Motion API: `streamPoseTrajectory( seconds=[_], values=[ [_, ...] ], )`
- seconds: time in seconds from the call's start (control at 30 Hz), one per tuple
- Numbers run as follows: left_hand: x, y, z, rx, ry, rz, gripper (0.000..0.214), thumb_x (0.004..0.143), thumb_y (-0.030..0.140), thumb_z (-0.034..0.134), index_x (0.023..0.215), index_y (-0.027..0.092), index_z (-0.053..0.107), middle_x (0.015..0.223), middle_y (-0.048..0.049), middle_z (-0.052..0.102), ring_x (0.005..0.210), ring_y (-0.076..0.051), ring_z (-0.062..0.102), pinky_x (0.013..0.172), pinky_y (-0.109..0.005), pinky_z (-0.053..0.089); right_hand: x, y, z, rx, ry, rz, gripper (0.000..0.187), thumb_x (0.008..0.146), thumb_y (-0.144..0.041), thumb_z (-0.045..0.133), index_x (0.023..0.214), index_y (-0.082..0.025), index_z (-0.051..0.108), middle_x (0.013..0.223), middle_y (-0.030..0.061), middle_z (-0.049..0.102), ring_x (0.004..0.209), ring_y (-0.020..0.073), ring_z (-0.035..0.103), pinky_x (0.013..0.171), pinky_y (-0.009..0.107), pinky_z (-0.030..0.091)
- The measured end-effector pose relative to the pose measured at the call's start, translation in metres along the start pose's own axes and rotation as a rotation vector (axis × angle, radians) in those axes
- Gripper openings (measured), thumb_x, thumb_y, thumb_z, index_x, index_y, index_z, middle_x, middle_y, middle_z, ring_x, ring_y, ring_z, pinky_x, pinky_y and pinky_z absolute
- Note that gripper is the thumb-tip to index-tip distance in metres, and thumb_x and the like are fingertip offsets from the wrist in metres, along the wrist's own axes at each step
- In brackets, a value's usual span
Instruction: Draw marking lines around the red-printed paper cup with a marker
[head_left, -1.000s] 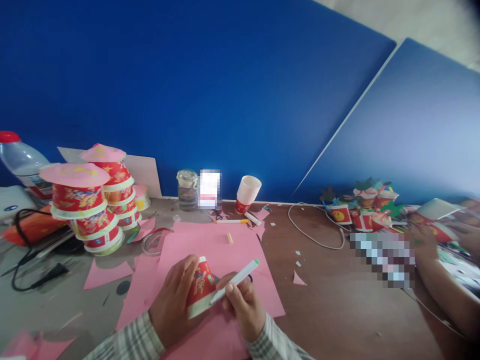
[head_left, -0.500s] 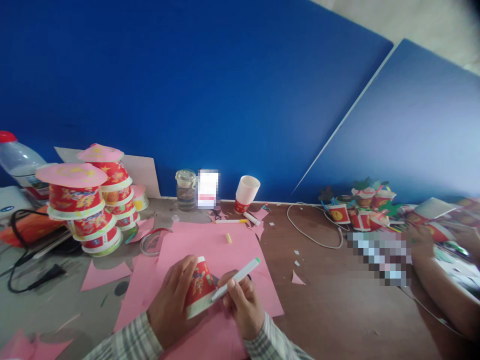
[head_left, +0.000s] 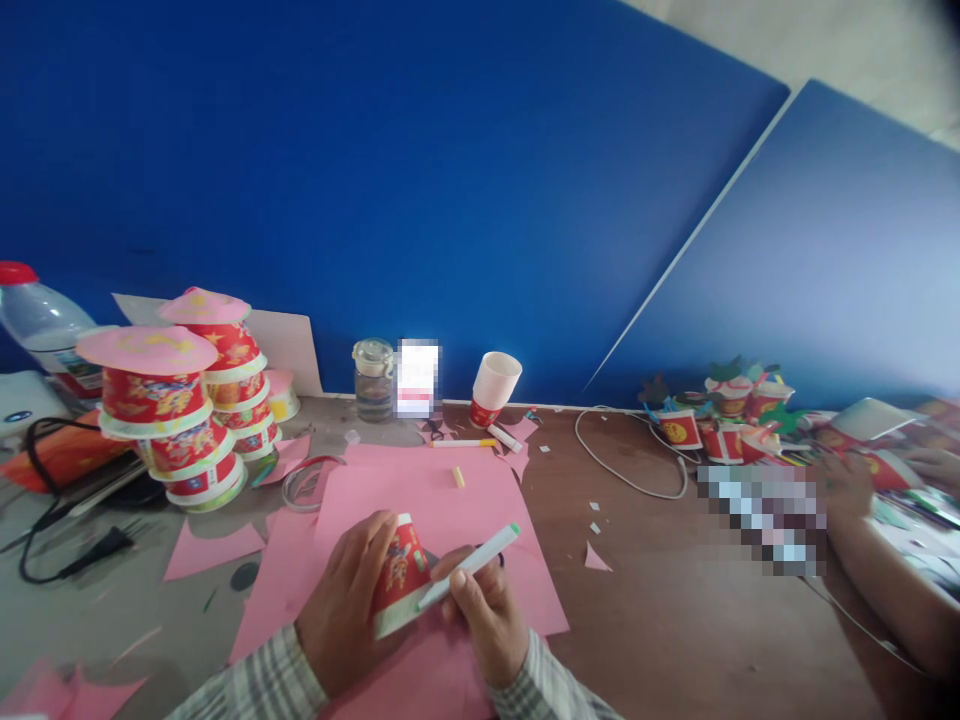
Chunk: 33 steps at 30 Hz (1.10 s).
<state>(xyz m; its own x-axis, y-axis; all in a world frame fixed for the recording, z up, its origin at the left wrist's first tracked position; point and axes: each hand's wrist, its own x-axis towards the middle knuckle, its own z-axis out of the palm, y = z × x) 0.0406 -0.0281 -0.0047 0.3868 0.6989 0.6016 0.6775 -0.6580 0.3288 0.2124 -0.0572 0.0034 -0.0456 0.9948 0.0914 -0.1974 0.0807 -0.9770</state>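
My left hand (head_left: pixel 346 592) is wrapped round a red paper cup (head_left: pixel 403 570) printed with gold figures, which lies tilted over a pink sheet (head_left: pixel 495 510). A marker (head_left: pixel 480 560) with a white body and green end sits in my right hand (head_left: pixel 487 610), between thumb and fingers. Its tip touches the cup's pale rim, where some green colour shows. A dark ring-shaped thing, perhaps scissor handles, partly shows behind my right fingers.
Decorated cup towers (head_left: pixel 157 420) with pink tops stand left. Behind the sheet are a glass jar (head_left: pixel 373 380), stacked paper cups (head_left: pixel 495 388) and a yellow-white marker (head_left: pixel 463 443). A white cable (head_left: pixel 630 480) curves right. A co-worker's arm (head_left: pixel 892 580) reaches in beside small cup crafts.
The marker in my right hand has slid slightly left along the cup's rim. My left hand keeps its grip on the cup. The co-worker's hands at right have shifted a little.
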Motion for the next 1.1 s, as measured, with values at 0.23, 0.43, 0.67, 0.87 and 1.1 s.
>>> streamPoseTrajectory(
  seconds=[0.23, 0.43, 0.67, 0.87, 1.1],
  values=[
    [0.002, 0.002, -0.001, 0.004, 0.025, 0.014, 0.094, 0.051, 0.054, 0.061, 0.123, 0.017, 0.013, 0.114, -0.0138, 0.041, 0.103, -0.03, 0.04, 0.081, -0.043, 0.042, 0.0, 0.002, 0.001, 0.012, 0.031, 0.007, 0.031, 0.071, -0.044, 0.057, 0.073, -0.015, 0.067, 0.041, -0.0022, 0.052, 0.035, 0.011, 0.043, 0.036, 0.018, 0.032],
    [0.002, 0.003, -0.001, -0.008, 0.017, -0.006, 0.093, 0.051, 0.052, 0.063, 0.123, 0.018, 0.014, 0.114, -0.0125, 0.042, 0.104, -0.028, 0.039, 0.082, -0.042, 0.042, 0.003, 0.024, -0.005, 0.166, 0.117, 0.076, 0.031, 0.07, -0.046, 0.057, 0.071, -0.016, 0.065, 0.036, -0.005, 0.048, 0.028, 0.0083, 0.034, 0.029, 0.016, 0.025],
    [0.002, 0.002, 0.0, 0.001, 0.022, -0.001, 0.094, 0.051, 0.054, 0.062, 0.123, 0.017, 0.014, 0.114, -0.0136, 0.042, 0.103, -0.029, 0.04, 0.082, -0.042, 0.042, 0.002, 0.021, -0.004, 0.167, 0.093, 0.097, 0.033, 0.069, -0.047, 0.058, 0.069, -0.015, 0.065, 0.035, -0.0048, 0.048, 0.028, 0.0077, 0.035, 0.029, 0.016, 0.026],
    [0.002, 0.002, -0.001, -0.001, 0.022, 0.002, 0.094, 0.05, 0.055, 0.061, 0.123, 0.018, 0.014, 0.114, -0.0132, 0.042, 0.103, -0.03, 0.04, 0.081, -0.043, 0.043, 0.0, 0.016, -0.003, 0.134, 0.077, 0.094, 0.032, 0.069, -0.047, 0.058, 0.068, -0.015, 0.065, 0.037, -0.0045, 0.049, 0.029, 0.008, 0.036, 0.031, 0.016, 0.027],
    [0.002, 0.001, 0.0, 0.002, 0.025, 0.009, 0.095, 0.051, 0.051, 0.064, 0.123, 0.017, 0.013, 0.114, -0.0132, 0.04, 0.104, -0.029, 0.039, 0.083, -0.042, 0.042, 0.003, 0.011, -0.001, 0.075, 0.1, 0.031, 0.029, 0.069, -0.044, 0.059, 0.066, -0.016, 0.066, 0.036, -0.0046, 0.049, 0.03, 0.0081, 0.038, 0.032, 0.016, 0.028]
  ],
)
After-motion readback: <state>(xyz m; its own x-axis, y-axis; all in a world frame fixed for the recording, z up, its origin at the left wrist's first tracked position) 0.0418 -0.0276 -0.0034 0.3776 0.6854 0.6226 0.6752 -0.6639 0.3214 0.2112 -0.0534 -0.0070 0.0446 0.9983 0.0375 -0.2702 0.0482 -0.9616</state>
